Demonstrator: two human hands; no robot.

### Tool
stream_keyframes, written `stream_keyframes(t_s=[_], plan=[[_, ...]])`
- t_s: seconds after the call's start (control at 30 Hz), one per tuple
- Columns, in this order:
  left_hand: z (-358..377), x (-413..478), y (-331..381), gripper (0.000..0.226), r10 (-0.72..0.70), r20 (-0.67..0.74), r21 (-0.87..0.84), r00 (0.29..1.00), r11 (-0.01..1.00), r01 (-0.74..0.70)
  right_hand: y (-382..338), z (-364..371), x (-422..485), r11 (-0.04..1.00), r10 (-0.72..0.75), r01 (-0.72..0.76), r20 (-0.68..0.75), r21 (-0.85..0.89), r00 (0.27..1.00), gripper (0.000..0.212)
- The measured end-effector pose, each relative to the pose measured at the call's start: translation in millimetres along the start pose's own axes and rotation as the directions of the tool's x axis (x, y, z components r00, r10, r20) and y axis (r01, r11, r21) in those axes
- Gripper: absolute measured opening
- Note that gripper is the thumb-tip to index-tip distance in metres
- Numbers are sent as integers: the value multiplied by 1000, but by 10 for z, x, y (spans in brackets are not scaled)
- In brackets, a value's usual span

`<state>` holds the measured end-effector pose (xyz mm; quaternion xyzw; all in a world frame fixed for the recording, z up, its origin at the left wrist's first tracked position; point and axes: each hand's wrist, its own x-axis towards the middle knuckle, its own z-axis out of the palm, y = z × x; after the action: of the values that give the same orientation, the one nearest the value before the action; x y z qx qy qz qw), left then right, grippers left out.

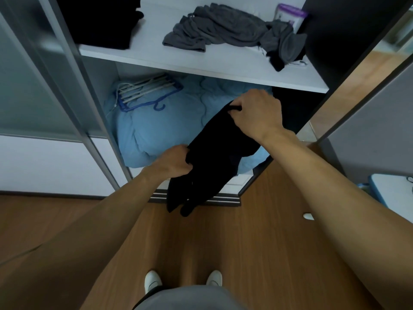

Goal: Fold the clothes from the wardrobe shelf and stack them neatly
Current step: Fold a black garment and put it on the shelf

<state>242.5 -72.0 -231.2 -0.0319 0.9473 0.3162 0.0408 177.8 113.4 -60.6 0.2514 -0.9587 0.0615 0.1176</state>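
Left hand (pixel 176 161): arm stretched forward, fingers curled tight round the left edge of the black garment (pixel 214 157), low and near.
Right hand (pixel 257 113): arm stretched forward, higher and farther, back of the hand up, fingers pinching the garment's top edge.
Hands: apart, both clamped on the same cloth.
Black garment: held in the air in front of the lower wardrobe compartment, slanting down to the left, its loose end dangling over the door track (pixel 196 199).
Wardrobe shelf (pixel 201 61): white, its front edge just above the right hand. It carries a crumpled grey clothes pile (pixel 223 27) at right and a folded black stack (pixel 100 19) at left, well apart.
Lower compartment: blue duvet (pixel 156 121) with hangers (pixel 145 90) on it.
Sliding door frame (pixel 89 121): left of the opening.
Wooden floor (pixel 245 242): open between wardrobe and feet.
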Motion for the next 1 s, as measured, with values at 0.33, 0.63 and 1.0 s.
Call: stream_keyframes(t_s=[0.33, 0.63, 1.0], plan=[[-278, -47, -320, 30, -145, -281, -390, 949, 920, 25, 249, -38, 45, 996, 56, -16, 455, -90, 889, 43], [-445, -197, -262, 25, -46, 128, -507, 991, 856, 106, 342, 49, 74, 975, 200, -159, 313, -153, 929, 25], [-668, -184, -76, 37, -72, 38, -844, 997, 531, 70, 505, 397, 33, 960, 222, -156, 288, -234, 932, 15]])
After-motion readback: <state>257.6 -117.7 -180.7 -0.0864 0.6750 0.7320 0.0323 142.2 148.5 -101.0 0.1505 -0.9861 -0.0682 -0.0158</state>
